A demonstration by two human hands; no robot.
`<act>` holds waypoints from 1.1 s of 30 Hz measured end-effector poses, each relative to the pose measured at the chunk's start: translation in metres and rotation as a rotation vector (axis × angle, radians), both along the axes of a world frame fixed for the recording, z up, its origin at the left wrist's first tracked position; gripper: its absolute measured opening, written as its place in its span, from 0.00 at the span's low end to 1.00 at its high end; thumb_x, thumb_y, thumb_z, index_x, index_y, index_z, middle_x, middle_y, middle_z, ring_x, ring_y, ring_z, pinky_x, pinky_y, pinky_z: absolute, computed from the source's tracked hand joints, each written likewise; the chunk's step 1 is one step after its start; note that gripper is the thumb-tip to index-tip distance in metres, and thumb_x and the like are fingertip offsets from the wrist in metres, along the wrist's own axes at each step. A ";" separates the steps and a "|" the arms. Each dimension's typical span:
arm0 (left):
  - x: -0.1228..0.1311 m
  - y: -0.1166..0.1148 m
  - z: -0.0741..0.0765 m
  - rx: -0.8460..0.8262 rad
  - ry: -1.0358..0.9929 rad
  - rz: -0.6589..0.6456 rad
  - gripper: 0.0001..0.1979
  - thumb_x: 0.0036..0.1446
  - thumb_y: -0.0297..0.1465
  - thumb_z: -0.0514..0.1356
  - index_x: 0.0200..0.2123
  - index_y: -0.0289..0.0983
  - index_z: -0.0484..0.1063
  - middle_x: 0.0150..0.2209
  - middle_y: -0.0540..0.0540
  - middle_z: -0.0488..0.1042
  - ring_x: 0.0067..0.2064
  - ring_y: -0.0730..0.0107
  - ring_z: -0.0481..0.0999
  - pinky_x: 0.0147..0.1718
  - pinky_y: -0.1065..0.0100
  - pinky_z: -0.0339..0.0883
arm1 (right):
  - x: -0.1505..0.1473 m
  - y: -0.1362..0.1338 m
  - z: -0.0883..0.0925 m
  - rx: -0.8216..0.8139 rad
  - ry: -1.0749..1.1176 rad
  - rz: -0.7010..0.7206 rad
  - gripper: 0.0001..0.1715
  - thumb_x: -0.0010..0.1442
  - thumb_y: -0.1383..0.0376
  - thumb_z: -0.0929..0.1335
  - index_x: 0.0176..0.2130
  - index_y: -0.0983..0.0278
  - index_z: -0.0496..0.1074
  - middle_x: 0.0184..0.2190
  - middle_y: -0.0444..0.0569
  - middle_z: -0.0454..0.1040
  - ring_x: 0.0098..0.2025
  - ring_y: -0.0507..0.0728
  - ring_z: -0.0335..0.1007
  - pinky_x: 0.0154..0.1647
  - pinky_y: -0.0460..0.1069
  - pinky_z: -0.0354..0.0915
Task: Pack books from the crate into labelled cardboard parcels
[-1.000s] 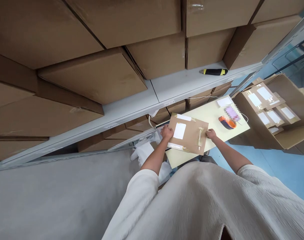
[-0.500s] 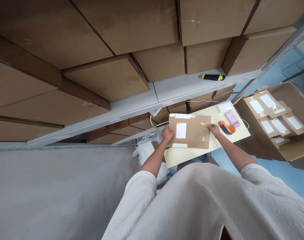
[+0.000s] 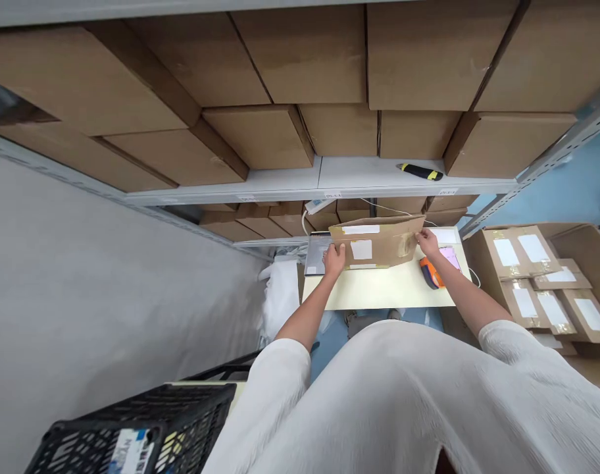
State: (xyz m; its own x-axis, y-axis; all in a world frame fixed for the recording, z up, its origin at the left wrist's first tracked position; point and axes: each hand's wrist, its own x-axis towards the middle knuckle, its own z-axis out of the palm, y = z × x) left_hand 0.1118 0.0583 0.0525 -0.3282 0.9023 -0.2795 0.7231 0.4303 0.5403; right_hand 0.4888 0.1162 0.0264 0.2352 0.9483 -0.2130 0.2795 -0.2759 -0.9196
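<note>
Between both hands a flat cardboard package (image 3: 386, 245) with white labels and clear tape is held tilted above the cream table (image 3: 379, 293). My left hand (image 3: 334, 259) grips its left end, thumb on the front face. At its right edge, my right hand (image 3: 427, 241) pinches the cardboard. An orange and dark blue tape dispenser (image 3: 430, 272) lies on the table below my right hand. Beside it, partly behind my forearm, is a phone with a pinkish screen (image 3: 449, 257). A dark-edged grey flat item (image 3: 316, 254) is at the table's left end.
Shelves of cardboard boxes (image 3: 416, 56) stand in front, with a yellow-black utility knife (image 3: 420, 172) on the shelf edge. To the right, a large open carton (image 3: 574, 230) holds several labelled packages. A black crate (image 3: 181, 401) stands at lower left, near white wrapping material (image 3: 283, 289).
The package has tipped from facing me flat to a steeper tilt, its top edge now showing. Both hands keep their hold. The view has turned, bringing the black crate into sight.
</note>
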 end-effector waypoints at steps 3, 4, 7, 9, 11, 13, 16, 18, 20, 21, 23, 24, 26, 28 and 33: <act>0.014 -0.012 0.013 0.078 0.001 0.012 0.15 0.79 0.44 0.50 0.52 0.43 0.71 0.56 0.37 0.80 0.64 0.46 0.74 0.63 0.50 0.67 | 0.002 0.003 0.007 -0.007 0.054 0.070 0.28 0.63 0.45 0.70 0.54 0.59 0.75 0.54 0.55 0.81 0.54 0.62 0.77 0.55 0.57 0.77; 0.017 -0.016 0.017 0.113 -0.020 -0.005 0.15 0.79 0.43 0.50 0.52 0.42 0.72 0.56 0.37 0.80 0.63 0.48 0.75 0.63 0.51 0.67 | 0.002 0.003 0.010 -0.009 0.087 0.086 0.29 0.64 0.45 0.69 0.56 0.59 0.75 0.56 0.54 0.81 0.55 0.62 0.77 0.55 0.57 0.77; 0.027 -0.024 0.030 0.199 -0.136 -0.092 0.17 0.81 0.41 0.47 0.57 0.42 0.72 0.58 0.39 0.79 0.62 0.54 0.77 0.61 0.58 0.70 | 0.000 0.002 0.022 -0.012 0.175 0.137 0.29 0.65 0.45 0.69 0.59 0.55 0.74 0.60 0.52 0.79 0.59 0.62 0.76 0.56 0.57 0.77; 0.032 -0.027 0.036 0.230 -0.199 -0.135 0.19 0.82 0.41 0.46 0.61 0.41 0.71 0.60 0.39 0.79 0.62 0.57 0.78 0.60 0.60 0.71 | -0.001 0.001 0.031 -0.003 0.197 0.177 0.29 0.67 0.46 0.68 0.61 0.53 0.74 0.63 0.50 0.77 0.61 0.62 0.75 0.57 0.57 0.77; 0.036 -0.029 0.038 0.268 -0.234 -0.156 0.21 0.82 0.41 0.46 0.67 0.41 0.69 0.63 0.38 0.77 0.62 0.58 0.77 0.61 0.60 0.72 | -0.003 0.001 0.040 -0.005 0.201 0.209 0.29 0.68 0.47 0.67 0.63 0.52 0.73 0.65 0.50 0.77 0.63 0.63 0.74 0.58 0.58 0.75; 0.038 -0.030 0.038 0.321 -0.245 -0.169 0.24 0.82 0.42 0.46 0.72 0.41 0.65 0.68 0.37 0.73 0.65 0.58 0.76 0.62 0.60 0.72 | -0.005 0.001 0.048 -0.027 0.199 0.234 0.30 0.69 0.49 0.66 0.66 0.52 0.73 0.65 0.51 0.77 0.64 0.64 0.73 0.59 0.59 0.74; 0.037 -0.033 0.035 0.393 -0.210 -0.194 0.27 0.80 0.43 0.49 0.75 0.43 0.62 0.72 0.35 0.70 0.70 0.54 0.72 0.65 0.57 0.70 | -0.007 -0.001 0.054 -0.049 0.211 0.281 0.31 0.69 0.50 0.66 0.67 0.51 0.73 0.65 0.50 0.77 0.65 0.65 0.72 0.60 0.60 0.73; 0.033 -0.034 0.032 0.422 -0.185 -0.218 0.26 0.80 0.44 0.51 0.75 0.44 0.65 0.71 0.35 0.70 0.72 0.52 0.70 0.69 0.54 0.67 | -0.007 -0.003 0.055 -0.048 0.227 0.312 0.32 0.68 0.50 0.68 0.68 0.50 0.72 0.68 0.50 0.75 0.67 0.64 0.70 0.61 0.60 0.73; 0.028 -0.035 0.028 0.442 -0.192 -0.243 0.25 0.79 0.45 0.52 0.70 0.44 0.71 0.70 0.36 0.70 0.73 0.51 0.69 0.72 0.52 0.64 | -0.005 -0.004 0.054 -0.048 0.223 0.342 0.36 0.64 0.49 0.72 0.68 0.49 0.71 0.69 0.50 0.73 0.67 0.64 0.70 0.63 0.60 0.73; 0.026 -0.035 0.026 0.451 -0.212 -0.258 0.24 0.79 0.46 0.52 0.67 0.43 0.74 0.70 0.36 0.70 0.73 0.51 0.69 0.73 0.51 0.63 | -0.003 -0.004 0.054 -0.044 0.212 0.356 0.39 0.61 0.49 0.75 0.69 0.50 0.70 0.69 0.52 0.73 0.66 0.65 0.71 0.64 0.61 0.73; 0.022 -0.034 0.020 0.459 -0.271 -0.289 0.24 0.78 0.49 0.52 0.60 0.43 0.80 0.69 0.37 0.71 0.73 0.49 0.68 0.73 0.48 0.62 | -0.001 -0.002 0.053 -0.019 0.176 0.374 0.47 0.55 0.48 0.79 0.69 0.52 0.70 0.66 0.56 0.73 0.64 0.66 0.72 0.65 0.63 0.73; 0.020 -0.033 0.018 0.455 -0.302 -0.303 0.25 0.78 0.51 0.53 0.57 0.42 0.81 0.69 0.37 0.71 0.73 0.48 0.68 0.74 0.47 0.62 | 0.000 -0.001 0.054 -0.003 0.149 0.378 0.50 0.53 0.48 0.81 0.69 0.54 0.69 0.64 0.57 0.74 0.63 0.66 0.72 0.65 0.64 0.73; 0.018 -0.031 0.014 0.437 -0.357 -0.320 0.25 0.76 0.52 0.54 0.52 0.41 0.83 0.69 0.37 0.71 0.73 0.47 0.67 0.74 0.45 0.61 | 0.000 0.002 0.055 0.023 0.075 0.384 0.55 0.49 0.48 0.83 0.69 0.56 0.69 0.62 0.58 0.74 0.59 0.67 0.74 0.64 0.65 0.74; 0.016 -0.028 0.011 0.420 -0.398 -0.320 0.25 0.75 0.53 0.56 0.49 0.40 0.83 0.69 0.36 0.71 0.72 0.46 0.68 0.74 0.45 0.62 | -0.002 0.005 0.057 0.028 -0.016 0.404 0.58 0.46 0.49 0.84 0.69 0.57 0.68 0.62 0.59 0.73 0.54 0.66 0.74 0.60 0.66 0.77; 0.013 -0.024 0.009 0.437 -0.403 -0.315 0.20 0.74 0.49 0.59 0.51 0.40 0.81 0.65 0.36 0.73 0.68 0.49 0.73 0.71 0.48 0.66 | -0.007 0.009 0.074 0.009 -0.148 0.484 0.53 0.48 0.52 0.83 0.67 0.58 0.70 0.65 0.60 0.71 0.48 0.63 0.75 0.55 0.64 0.78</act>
State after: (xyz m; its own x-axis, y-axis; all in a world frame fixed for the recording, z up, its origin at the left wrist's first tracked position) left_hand 0.1252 0.0338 0.0618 0.0233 0.9959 0.0874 0.4835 -0.0877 0.8709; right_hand 0.4821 0.1248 0.1000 -0.2046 0.9577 -0.2023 0.5009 -0.0751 -0.8622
